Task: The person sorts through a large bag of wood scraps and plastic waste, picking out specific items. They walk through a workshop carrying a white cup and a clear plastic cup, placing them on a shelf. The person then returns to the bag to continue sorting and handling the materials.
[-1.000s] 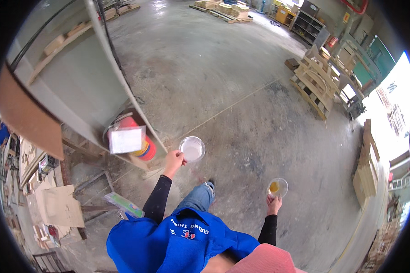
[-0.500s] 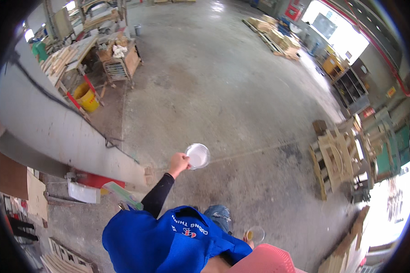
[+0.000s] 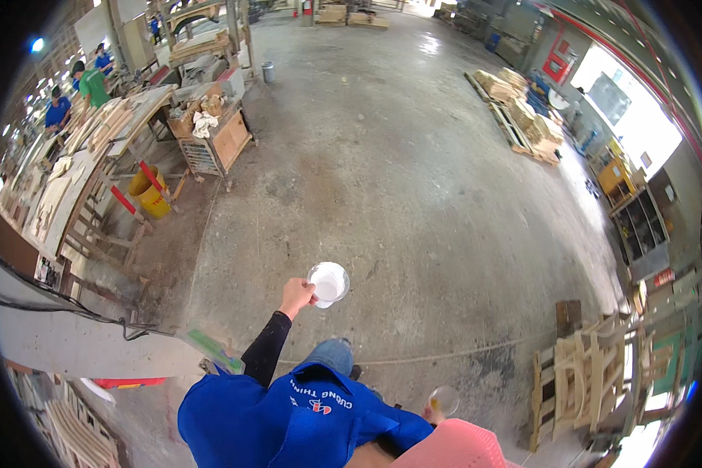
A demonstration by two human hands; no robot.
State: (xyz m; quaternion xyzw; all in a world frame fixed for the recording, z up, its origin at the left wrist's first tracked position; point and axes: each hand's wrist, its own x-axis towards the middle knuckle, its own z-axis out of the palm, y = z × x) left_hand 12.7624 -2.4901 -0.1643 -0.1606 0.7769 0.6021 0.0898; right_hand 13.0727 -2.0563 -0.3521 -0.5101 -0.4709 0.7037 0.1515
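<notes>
My left hand (image 3: 297, 296), at the end of a black sleeve, is closed on the rim of a clear cup (image 3: 328, 282) with white contents. It holds this cup out in front of me, above the concrete floor. Lower down on the right, my right hand (image 3: 432, 413) grips a second clear cup (image 3: 446, 399), which has something yellowish at its bottom. Part of that hand is hidden behind my blue jacket sleeve and a pink shape at the lower edge. What fills either cup is too small to make out.
On the left are a long workbench (image 3: 86, 156) with wooden pieces, a yellow bucket (image 3: 149, 192) and a wooden cart (image 3: 217, 140). People in green and blue work beyond. Wood stacks on a pallet (image 3: 522, 109) at far right; wooden frames (image 3: 581, 374) stand nearer right.
I have moved forward along the floor. The white beam on the left has slid down and back, and more of the workbench and its workers shows. Both cups are still held.
</notes>
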